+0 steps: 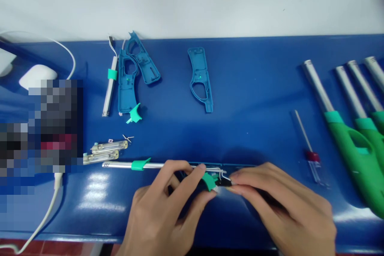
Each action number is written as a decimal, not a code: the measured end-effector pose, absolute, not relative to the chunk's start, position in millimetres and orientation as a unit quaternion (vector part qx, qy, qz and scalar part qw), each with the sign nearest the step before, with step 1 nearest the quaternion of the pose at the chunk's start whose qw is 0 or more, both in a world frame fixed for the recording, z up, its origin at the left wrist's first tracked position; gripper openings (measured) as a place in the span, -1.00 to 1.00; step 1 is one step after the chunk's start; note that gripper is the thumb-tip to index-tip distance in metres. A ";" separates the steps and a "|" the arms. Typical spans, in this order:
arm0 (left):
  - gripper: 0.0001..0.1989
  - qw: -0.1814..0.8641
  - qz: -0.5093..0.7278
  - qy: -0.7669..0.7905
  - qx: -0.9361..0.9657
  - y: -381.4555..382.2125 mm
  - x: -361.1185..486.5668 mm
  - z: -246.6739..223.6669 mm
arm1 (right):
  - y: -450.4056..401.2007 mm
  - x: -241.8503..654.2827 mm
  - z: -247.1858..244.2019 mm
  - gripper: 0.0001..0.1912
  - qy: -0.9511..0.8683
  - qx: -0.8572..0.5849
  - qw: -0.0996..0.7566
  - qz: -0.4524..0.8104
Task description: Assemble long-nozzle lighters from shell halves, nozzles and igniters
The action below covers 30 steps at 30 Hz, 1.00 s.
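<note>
An opened utility lighter lies across the front of the table, its metal tube (120, 165) pointing left with a green collar (141, 164) on it. My left hand (168, 204) is closed around the lighter's body, thumb and fingers by the green trigger (209, 182). Thin white wires (214, 169) run along the inside. Fingertips of my right hand (279, 204) are pinched at a small black part (224, 183), probably the igniter, beside a white wire. Much of the blue casing under both hands is hidden.
Blue casing halves (200, 76) and a loose metal tube (110, 88) lie behind. Left are a green trigger (135, 114), clear fuel tanks (109, 147), small screws (128, 138) and a white cable (48, 212). A screwdriver (312, 156) and several green lighters (351, 144) lie right.
</note>
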<state>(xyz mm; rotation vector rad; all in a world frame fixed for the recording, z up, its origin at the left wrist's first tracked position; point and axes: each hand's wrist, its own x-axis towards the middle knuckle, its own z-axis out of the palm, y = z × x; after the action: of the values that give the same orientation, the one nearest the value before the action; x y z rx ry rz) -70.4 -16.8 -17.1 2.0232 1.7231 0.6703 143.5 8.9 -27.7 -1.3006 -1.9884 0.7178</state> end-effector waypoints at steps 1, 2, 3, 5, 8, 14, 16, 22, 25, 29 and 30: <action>-0.81 0.187 0.234 0.609 0.734 -17.2 -71.1 -17.7 | 8.9 143.3 -27.7 -0.86 -0.759 -0.495 0.323 0.274; -0.80 0.178 0.231 0.599 0.746 -17.6 -71.9 -18.5 | 8.7 143.1 -27.7 -0.86 -0.760 -0.494 0.324 0.272; -0.78 0.169 0.231 0.588 0.756 -18.1 -72.6 -19.5 | 8.4 142.9 -27.7 -0.86 -0.761 -0.494 0.323 0.270; -0.76 0.158 0.235 0.568 0.773 -18.8 -73.8 -21.4 | 7.7 142.9 -27.7 -0.86 -0.761 -0.494 0.325 0.266; -0.78 0.159 0.235 0.565 0.775 -19.0 -74.8 -23.3 | 6.9 142.8 -27.6 -0.85 -0.761 -0.493 0.328 0.263; -0.79 0.150 0.297 0.548 0.768 -19.4 -75.8 -26.4 | 6.2 141.3 -24.1 -0.81 -0.766 -0.487 0.331 0.259; -0.79 0.155 0.292 0.568 0.754 -20.6 -75.9 -26.0 | 5.2 141.5 -21.2 -0.81 -0.770 -0.490 0.319 0.256; -0.72 0.177 0.275 0.602 0.728 -23.7 -77.6 -23.5 | 7.7 140.3 -14.0 -0.83 -0.775 -0.496 0.303 0.250; -0.73 0.177 0.276 0.604 0.726 -24.1 -78.5 -24.4 | 11.4 137.4 -14.1 -0.89 -0.767 -0.513 0.303 0.238; -0.75 0.177 0.283 0.602 0.725 -23.3 -77.2 -25.7 | 12.6 135.7 -16.6 -0.89 -0.776 -0.492 0.312 0.241; -0.75 0.177 0.289 0.601 0.724 -22.5 -76.7 -25.9 | 12.4 135.8 -17.6 -0.88 -0.782 -0.488 0.313 0.231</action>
<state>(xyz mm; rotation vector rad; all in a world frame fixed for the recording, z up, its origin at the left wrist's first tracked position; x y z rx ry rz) -76.7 -22.5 -25.9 2.0482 1.7022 0.8180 135.8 12.4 -17.6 -1.2873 -2.0620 0.6081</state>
